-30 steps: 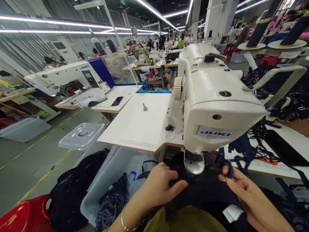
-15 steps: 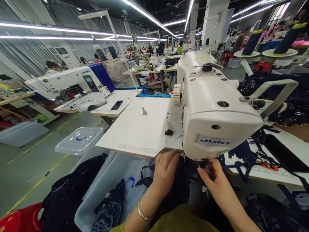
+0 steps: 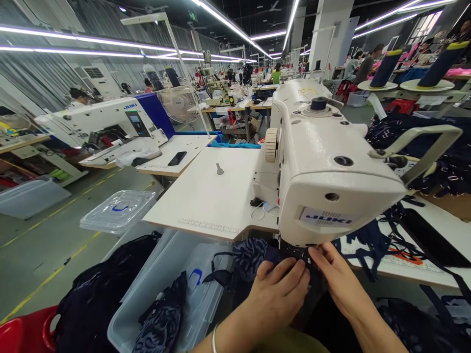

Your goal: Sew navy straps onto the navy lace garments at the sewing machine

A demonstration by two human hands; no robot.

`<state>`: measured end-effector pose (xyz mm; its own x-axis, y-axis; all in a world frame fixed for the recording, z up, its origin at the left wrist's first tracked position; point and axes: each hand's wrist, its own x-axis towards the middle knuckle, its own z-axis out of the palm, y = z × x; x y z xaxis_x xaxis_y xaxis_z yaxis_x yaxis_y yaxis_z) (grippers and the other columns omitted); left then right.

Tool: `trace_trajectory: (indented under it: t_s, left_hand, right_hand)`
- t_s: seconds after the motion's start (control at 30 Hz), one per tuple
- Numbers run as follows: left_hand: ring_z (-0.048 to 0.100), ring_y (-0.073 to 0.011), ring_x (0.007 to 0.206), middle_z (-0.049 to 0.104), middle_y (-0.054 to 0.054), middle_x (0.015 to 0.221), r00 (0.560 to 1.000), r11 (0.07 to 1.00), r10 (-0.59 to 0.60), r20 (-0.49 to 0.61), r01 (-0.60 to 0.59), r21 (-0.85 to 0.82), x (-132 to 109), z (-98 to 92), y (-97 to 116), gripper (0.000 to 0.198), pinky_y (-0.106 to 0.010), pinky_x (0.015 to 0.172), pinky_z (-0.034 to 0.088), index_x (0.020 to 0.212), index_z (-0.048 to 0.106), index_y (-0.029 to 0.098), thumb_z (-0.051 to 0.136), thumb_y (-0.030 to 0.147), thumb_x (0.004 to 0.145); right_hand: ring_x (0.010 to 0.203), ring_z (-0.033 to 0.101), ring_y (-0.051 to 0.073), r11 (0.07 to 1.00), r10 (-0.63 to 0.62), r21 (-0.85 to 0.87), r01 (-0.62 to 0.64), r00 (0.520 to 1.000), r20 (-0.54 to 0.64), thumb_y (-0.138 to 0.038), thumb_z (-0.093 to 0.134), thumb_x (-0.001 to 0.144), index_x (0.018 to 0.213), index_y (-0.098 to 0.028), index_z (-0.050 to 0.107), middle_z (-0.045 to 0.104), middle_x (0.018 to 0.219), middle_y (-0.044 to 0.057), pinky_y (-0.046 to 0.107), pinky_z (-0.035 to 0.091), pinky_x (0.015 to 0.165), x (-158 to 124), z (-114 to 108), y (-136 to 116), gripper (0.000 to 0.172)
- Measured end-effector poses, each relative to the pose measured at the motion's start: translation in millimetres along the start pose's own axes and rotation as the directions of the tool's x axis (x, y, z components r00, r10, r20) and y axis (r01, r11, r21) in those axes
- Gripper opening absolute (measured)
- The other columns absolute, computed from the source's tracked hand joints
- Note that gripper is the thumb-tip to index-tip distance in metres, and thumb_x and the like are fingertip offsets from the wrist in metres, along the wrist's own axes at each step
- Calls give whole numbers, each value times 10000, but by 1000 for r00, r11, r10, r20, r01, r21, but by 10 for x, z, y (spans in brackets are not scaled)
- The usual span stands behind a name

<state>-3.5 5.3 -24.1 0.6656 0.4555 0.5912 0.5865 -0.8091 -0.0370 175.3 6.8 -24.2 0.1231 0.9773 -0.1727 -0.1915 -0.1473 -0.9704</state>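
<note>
Under the head of the white JUKI sewing machine (image 3: 342,181) lies a navy bra with a pale swirl print (image 3: 250,257). Its printed cup and thin straps hang off to the left, over a clear bin. My left hand (image 3: 279,289) grips the bra just in front of the needle area, fingers curled together over the dark cloth. Close by on the right, my right hand (image 3: 334,272) pinches the dark edge of the same piece between thumb and fingers, right below the machine head. The needle and presser foot are mostly hidden by the head and my fingers.
A clear plastic bin (image 3: 162,284) with navy printed pieces stands left of my lap, beside a dark cloth heap (image 3: 106,289). Navy straps (image 3: 368,245) and a black phone-like slab (image 3: 434,235) lie on the right table. A grey metal piece (image 3: 220,168) rests on the white tabletop (image 3: 198,196).
My left hand has moved right and down from the table edge onto the cloth beside my right hand. The printed cup now shows. My right hand stays nearly in place.
</note>
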Motion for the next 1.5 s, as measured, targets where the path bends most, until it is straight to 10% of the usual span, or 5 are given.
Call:
trace_trajectory:
  t_s: [0.8,1.17,1.5]
  left_hand:
    - [449,-155,1261,632,-23,1216,998,998,53,25,-52,-35,-20,-45,-54,382,-325,1045,227,1257,569,163,304,68,998]
    - [508,-169,1212,649,-25,1187,1000,996,28,-12,-29,-83,-32,-42,-37,329,-302,932,344,1258,557,155,425,93,963]
    - [591,-188,955,651,-50,1027,906,723,-392,162,411,-555,255,-297,34,225,-318,828,440,1061,585,199,632,329,883]
  right_hand:
    - [653,501,151,738,-250,-638,218,967,42,-503,488,892,685,-231,459,459,701,-20,247,428,593,-98,-47,-65,343]
    - [685,544,169,666,-381,-653,360,917,118,-414,503,914,732,-246,504,516,741,2,259,462,631,-165,-19,-18,247]
    - [848,596,202,771,-297,-547,326,944,143,-419,507,901,727,-247,602,581,803,27,223,486,672,-325,-41,-145,263]
